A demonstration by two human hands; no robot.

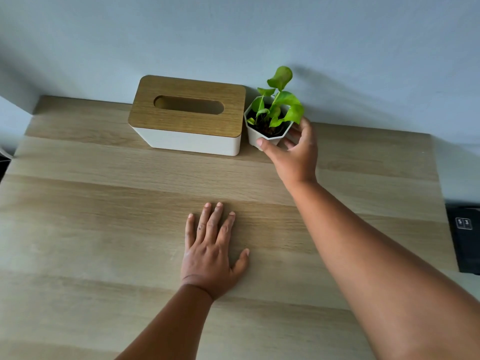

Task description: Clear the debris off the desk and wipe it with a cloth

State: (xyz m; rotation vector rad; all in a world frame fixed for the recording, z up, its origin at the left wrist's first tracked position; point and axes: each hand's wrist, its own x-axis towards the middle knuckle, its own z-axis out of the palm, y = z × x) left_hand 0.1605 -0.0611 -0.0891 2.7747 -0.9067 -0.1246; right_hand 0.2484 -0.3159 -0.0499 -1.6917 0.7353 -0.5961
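Tissue box [187, 115] and plant pot [262, 133] crowd the desk's [91, 203] far edge; nearer surface lies open.

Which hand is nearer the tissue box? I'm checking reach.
Right. The right hand grips the plant pot beside the tissue box; the left hand lies flat, farther away.

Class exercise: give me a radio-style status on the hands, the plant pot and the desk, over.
Left hand flat on desk. Right hand gripping plant pot beside tissue box. No cloth or debris in view.

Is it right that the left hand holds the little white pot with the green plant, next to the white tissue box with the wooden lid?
No. The head view shows the right hand holding the little white pot; the left hand lies flat on the wooden desk.
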